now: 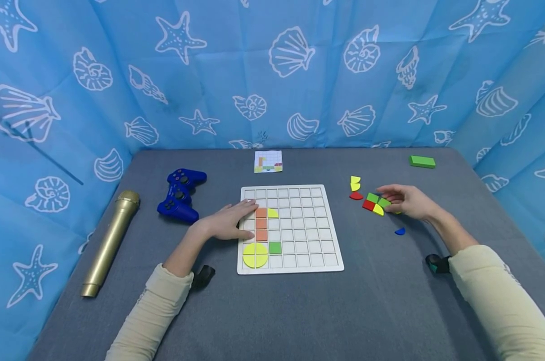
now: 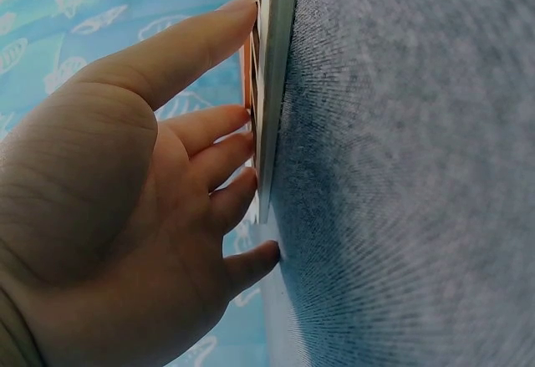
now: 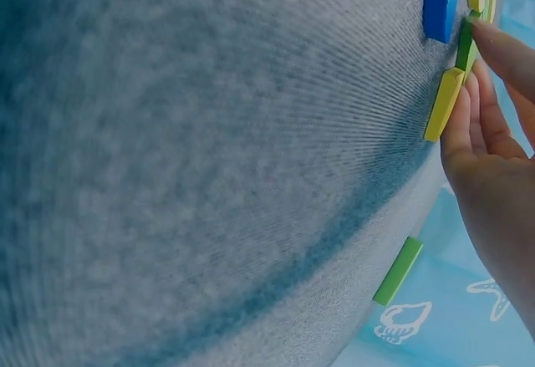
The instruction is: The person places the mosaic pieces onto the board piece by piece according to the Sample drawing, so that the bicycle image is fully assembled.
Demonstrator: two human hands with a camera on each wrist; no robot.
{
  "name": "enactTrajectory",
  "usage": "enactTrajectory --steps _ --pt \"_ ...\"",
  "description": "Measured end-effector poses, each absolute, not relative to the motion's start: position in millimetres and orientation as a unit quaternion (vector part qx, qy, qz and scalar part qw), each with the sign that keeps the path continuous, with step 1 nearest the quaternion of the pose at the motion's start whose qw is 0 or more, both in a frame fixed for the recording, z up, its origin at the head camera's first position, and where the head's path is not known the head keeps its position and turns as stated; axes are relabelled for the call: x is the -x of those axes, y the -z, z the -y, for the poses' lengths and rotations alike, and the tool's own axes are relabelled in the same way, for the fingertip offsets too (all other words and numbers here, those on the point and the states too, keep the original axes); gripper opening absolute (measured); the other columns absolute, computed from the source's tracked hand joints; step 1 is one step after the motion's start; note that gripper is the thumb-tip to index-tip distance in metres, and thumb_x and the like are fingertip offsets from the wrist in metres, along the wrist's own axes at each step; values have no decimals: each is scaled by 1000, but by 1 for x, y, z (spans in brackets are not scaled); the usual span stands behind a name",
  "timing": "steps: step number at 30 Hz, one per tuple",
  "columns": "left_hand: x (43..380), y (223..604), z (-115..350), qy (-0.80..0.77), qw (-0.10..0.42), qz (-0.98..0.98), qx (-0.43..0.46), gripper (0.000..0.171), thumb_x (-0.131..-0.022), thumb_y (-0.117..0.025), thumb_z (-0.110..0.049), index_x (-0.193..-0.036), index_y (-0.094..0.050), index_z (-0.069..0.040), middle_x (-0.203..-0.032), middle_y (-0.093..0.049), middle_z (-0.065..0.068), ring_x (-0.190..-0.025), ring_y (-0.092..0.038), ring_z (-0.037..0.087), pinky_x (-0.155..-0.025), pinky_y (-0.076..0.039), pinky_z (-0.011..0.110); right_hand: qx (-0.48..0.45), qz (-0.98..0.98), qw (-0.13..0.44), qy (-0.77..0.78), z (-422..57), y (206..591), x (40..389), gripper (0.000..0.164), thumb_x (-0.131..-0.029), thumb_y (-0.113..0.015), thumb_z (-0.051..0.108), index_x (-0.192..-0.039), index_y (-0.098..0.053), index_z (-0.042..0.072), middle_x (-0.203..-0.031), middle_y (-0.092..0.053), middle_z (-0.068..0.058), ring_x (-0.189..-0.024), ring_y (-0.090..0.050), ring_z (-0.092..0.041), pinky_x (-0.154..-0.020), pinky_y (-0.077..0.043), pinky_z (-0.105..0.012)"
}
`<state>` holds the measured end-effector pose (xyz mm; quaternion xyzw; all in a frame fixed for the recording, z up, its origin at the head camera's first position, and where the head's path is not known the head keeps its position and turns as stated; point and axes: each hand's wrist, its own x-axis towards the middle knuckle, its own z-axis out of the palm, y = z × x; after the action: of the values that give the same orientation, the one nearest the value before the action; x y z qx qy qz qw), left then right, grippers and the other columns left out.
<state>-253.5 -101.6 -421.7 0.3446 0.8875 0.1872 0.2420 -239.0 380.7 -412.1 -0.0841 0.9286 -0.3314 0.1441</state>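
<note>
A blue curtain (image 1: 200, 75) printed with white shells and starfish hangs behind a grey cloth-covered bench (image 1: 299, 316). Only the head view shows the whole layout: a white grid board (image 1: 299, 268) at the centre, a card (image 1: 268, 161) beyond it, a blue game controller (image 1: 180, 195) and a gold microphone (image 1: 111, 243) to the left. The left wrist view has the board edge-on; the right wrist view shows the thickness of a blue piece (image 1: 400, 231), its top cut off by the frame, and a green block (image 1: 422, 161) farther away.

The card's pattern is too small to read. The left hand covers some of the board's left cells, and the right hand partly hides a yellow piece (image 3: 445, 104) in the head view.

Of the hands, the left hand (image 1: 227, 220) is spread, fingertips and thumb on the board beside orange squares (image 1: 261, 234), the little finger past its edge. The right hand (image 1: 409, 202) pinches a green square (image 1: 383, 202) between thumb and fingers, beside red, yellow and green pieces.
</note>
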Motion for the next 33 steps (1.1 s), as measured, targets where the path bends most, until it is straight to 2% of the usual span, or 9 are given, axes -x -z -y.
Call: enactTrajectory --steps 6,13,20,23,26,33 --pt "254 421 101 -186 245 -888 -341 81 -93 -60 -40 -153 -18 -8 -158 -13 12 -144 -7 26 -112 -9 51 85 -934 135 319 -381 413 239 47 -90 -65 4 -133 -49 -6 -117 -53 -23 -102 -50 -33 -80 -47 -32" --pt "254 422 101 -187 244 -889 -340 81 -92 -61 -40 -153 -18 -7 -158 -13 13 -144 -7 25 -112 -9 50 39 -943 122 308 -384 414 240 39 -91 -64 8 -127 -54 -4 -100 -54 -17 -84 -47 -28 -65 -42 -31" --pt "253 420 101 -189 246 -888 -341 81 -93 -61 -39 -153 -18 -7 -157 -13 13 -144 -7 26 -112 -9 51 -15 -952 63 300 -384 416 236 33 -95 -60 17 -121 -59 -4 -104 -60 -23 -80 -56 -28 -60 -46 -33" --pt "253 421 101 -188 247 -888 -340 81 -93 -61 -40 -153 -18 -7 -158 -13 12 -144 -7 25 -112 -9 51 -34 -945 62 319 -382 413 236 36 -96 -60 21 -122 -58 -3 -106 -62 -23 -81 -60 -25 -61 -50 -31" --pt "253 420 101 -189 247 -887 -340 81 -92 -61 -40 -153 -18 -7 -158 -13 12 -144 -7 25 -113 -9 50 -43 -929 84 359 -377 408 236 42 -96 -59 26 -125 -56 -4 -110 -63 -23 -86 -64 -22 -67 -54 -30" --pt "252 419 102 -194 244 -888 -338 81 -92 -61 -39 -153 -18 -7 -157 -13 13 -144 -7 25 -112 -9 50 -45 -884 136 445 -355 397 231 46 -96 -59 26 -129 -52 -6 -110 -66 -19 -87 -66 -17 -76 -54 -32"
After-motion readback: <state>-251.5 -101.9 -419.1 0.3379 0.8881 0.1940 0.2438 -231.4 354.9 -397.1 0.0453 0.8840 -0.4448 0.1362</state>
